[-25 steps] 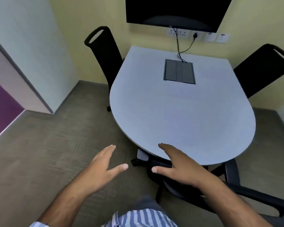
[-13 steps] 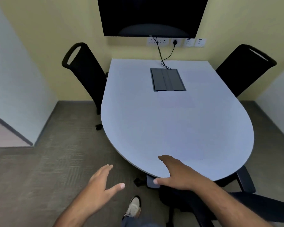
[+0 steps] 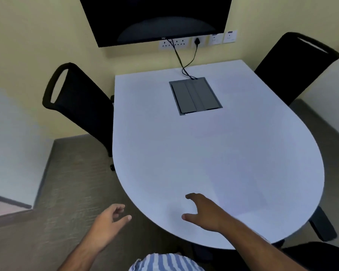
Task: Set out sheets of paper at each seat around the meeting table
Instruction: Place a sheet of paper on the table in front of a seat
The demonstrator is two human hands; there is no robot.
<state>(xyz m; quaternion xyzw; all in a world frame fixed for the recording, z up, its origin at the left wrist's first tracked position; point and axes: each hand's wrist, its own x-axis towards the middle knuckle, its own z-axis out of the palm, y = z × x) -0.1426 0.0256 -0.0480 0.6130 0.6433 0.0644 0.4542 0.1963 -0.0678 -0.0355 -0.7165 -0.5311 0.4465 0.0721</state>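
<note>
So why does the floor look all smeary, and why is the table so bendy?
Head view: the floor is streaked by motion blur; the wide lens bows the table edge and tilts the chairs; the TV dimly reflects the table.

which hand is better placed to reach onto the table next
Probably the right hand: it is open above the table near its front edge. The left hand hangs over the floor, off the table. No paper is clearly visible.
</note>
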